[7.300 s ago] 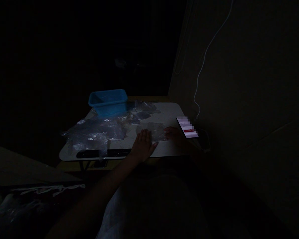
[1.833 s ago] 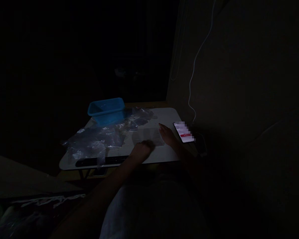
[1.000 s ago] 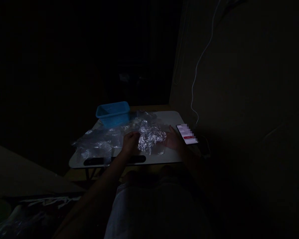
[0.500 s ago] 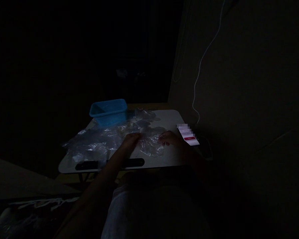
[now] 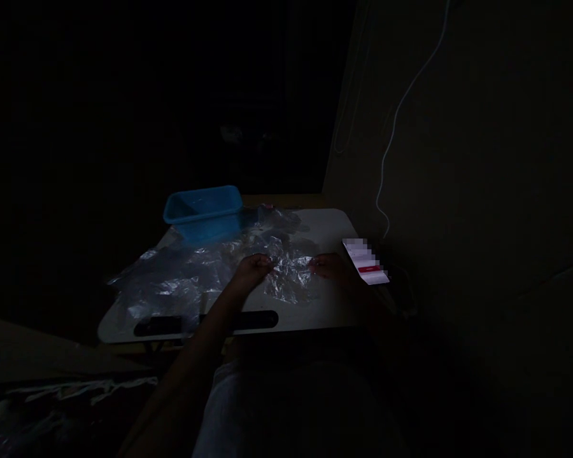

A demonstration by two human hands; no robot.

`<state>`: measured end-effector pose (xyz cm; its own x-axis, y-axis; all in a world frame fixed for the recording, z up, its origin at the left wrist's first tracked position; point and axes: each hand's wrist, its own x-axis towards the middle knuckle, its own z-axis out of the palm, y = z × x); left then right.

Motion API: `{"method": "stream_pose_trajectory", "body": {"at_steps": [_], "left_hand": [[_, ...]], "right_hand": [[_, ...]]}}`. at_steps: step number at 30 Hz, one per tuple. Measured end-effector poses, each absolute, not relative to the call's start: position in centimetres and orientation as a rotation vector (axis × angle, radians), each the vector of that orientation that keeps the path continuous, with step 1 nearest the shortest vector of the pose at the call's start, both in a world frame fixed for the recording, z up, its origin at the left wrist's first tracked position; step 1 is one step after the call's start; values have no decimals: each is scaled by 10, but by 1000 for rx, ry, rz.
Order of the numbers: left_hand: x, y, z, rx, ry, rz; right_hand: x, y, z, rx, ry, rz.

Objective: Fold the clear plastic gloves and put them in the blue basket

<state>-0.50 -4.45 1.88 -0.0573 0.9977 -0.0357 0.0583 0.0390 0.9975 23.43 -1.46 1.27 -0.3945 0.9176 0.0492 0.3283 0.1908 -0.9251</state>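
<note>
A crinkled clear plastic bag (image 5: pixel 289 280) stretches between my two hands, low over the table. My left hand (image 5: pixel 254 268) pinches its left side, fingers closed. On its right side, my right hand (image 5: pixel 330 266) grips the bag with fingers pressed together. Further clear plastic bags (image 5: pixel 167 286) lie in a loose heap at the left of the table. Behind my hands, another crumpled plastic bag (image 5: pixel 281 219) rests near the far edge. The scene is very dark, so fine detail of the fingers is lost.
A blue plastic basin (image 5: pixel 203 222) stands at the back left of the white folding table (image 5: pixel 334 222). A phone with a lit screen (image 5: pixel 367 261) lies at the right edge. A white cable (image 5: pixel 384 159) hangs down the wall. A dark slot (image 5: pixel 258 319) runs along the table's front.
The bag between my hands has been drawn tauter and its upper part now stands up with brighter creases. My view has shifted slightly.
</note>
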Motion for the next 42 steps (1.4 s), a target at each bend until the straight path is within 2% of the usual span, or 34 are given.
{"method": "stream_pose_trajectory", "body": {"at_steps": [7, 16, 28, 42], "left_hand": [[-6, -50, 17, 1522, 1381, 1230], [-17, -45, 8, 1991, 1574, 1082], [-17, -48, 11, 2053, 1516, 1043], [-19, -50, 8, 1840, 1426, 1152]], "right_hand": [[230, -23, 20, -1170, -1750, 1181], [228, -17, 9, -1181, -1636, 1243], [233, -19, 13, -1219, -1789, 992], [236, -25, 19, -1209, -1719, 1111]]}}
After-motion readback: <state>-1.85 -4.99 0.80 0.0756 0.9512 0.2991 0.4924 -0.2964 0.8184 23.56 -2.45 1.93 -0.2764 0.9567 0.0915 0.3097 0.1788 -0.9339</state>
